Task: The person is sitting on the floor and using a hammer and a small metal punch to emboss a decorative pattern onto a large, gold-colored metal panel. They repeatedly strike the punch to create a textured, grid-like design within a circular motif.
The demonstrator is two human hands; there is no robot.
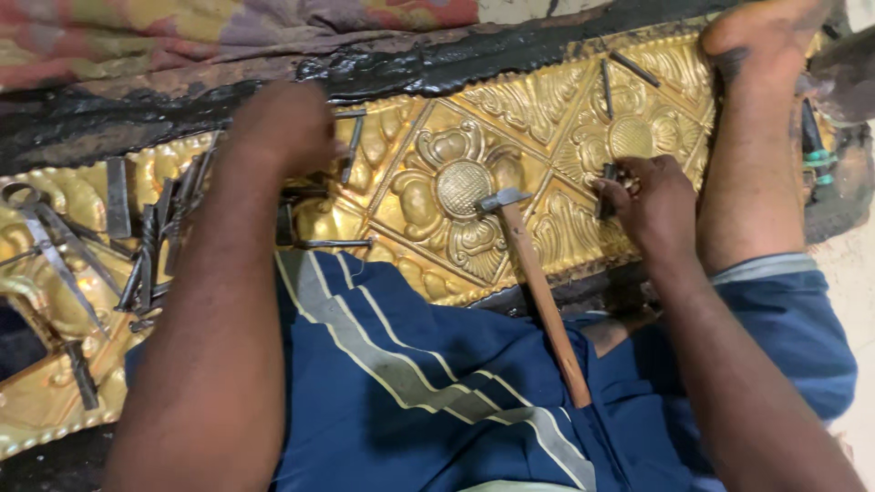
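A gold-coloured embossed metal sheet (428, 137) with flower reliefs lies across in front of me on black pitch (182, 100). My left hand (283, 128) reaches down onto steel punches (351, 150) lying on the sheet; its fingers are hidden under the knuckles. My right hand (652, 205) is closed around a small bundle of dark punches (608, 187), resting on the sheet's right part. A wooden-handled hammer (547, 310) lies loose between my hands, its steel head on the central flower and its handle across my blue shorts (410, 383).
Several more punches and chisels (137, 246) are scattered over the sheet's left end, beside metal tongs (36, 228). My bare right foot and shin (752, 155) rest on the sheet's right end. Two loose punches (629, 68) lie near the toes. Patterned cloth (137, 36) lies beyond the pitch.
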